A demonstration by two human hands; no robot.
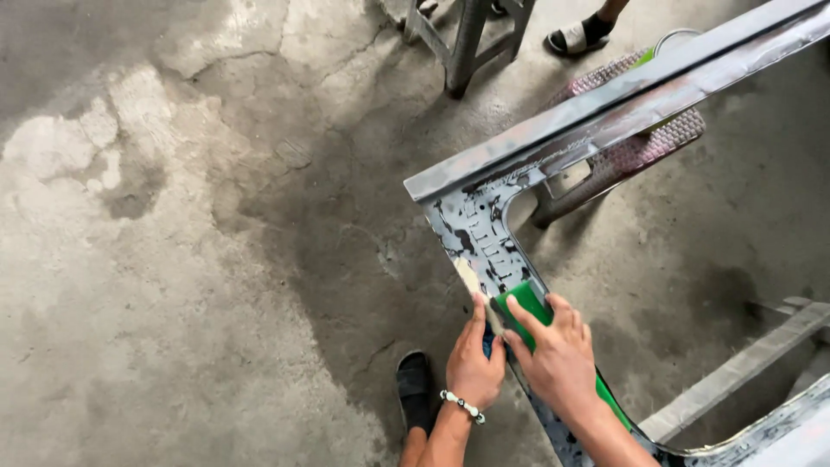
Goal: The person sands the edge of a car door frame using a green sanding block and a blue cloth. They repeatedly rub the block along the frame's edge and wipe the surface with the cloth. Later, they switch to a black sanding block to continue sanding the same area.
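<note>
the right hand [560, 355] presses flat, fingers spread, on a green sanding block [524, 313] laid against the lower leg of a bare, paint-speckled metal car panel [484, 227]. the left hand [474, 367], a beaded bracelet [462, 406] at its wrist, clasps the panel's left edge just beside the block, fingers curled round the edge, something blue half hidden beneath them. the panel's upper part rests on a pinkish plastic stool [641, 149]. its long bar runs from the corner near the middle of the view up to the top right, while the shorter leg drops toward the person's black shoe [415, 389] on the stained concrete floor [173, 259]. judging by the hold, the block could skid off the narrow leg and the raw edge nick the fingers, or the panel could slide off the stool under pressure. another person's sandalled foot [577, 35] stands near a metal stand [467, 39] at the top.
</note>
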